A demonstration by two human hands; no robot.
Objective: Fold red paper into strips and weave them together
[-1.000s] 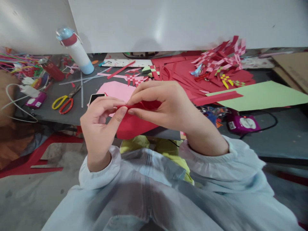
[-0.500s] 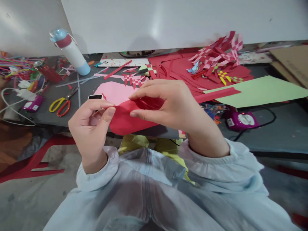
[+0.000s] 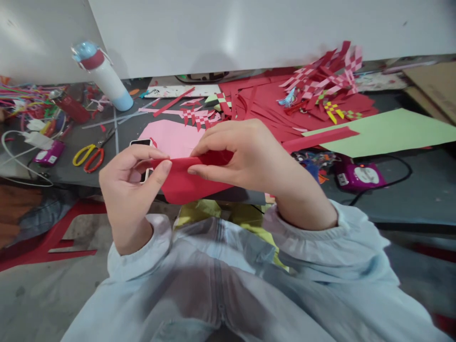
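Note:
A red sheet of paper hangs between my two hands over the table's front edge, its upper edge bent in a fold. My left hand pinches the left end of that edge between thumb and forefinger. At the middle of the same edge, the thumb and fingers of my right hand close on the paper, with the palm arched above it. Behind the red sheet lies a pink sheet of paper, partly covered. A white-framed device with a dark screen shows just behind my left hand.
Scissors and a bottle stand left. Woven paper strips are heaped on red paper at the back. To the right are a green sheet and a purple corded device. A whiteboard rises behind.
The red sheet's upper edge has gone from slack and curved to a straighter fold. My right hand's fingers have shifted slightly left and drawn closer together on it.

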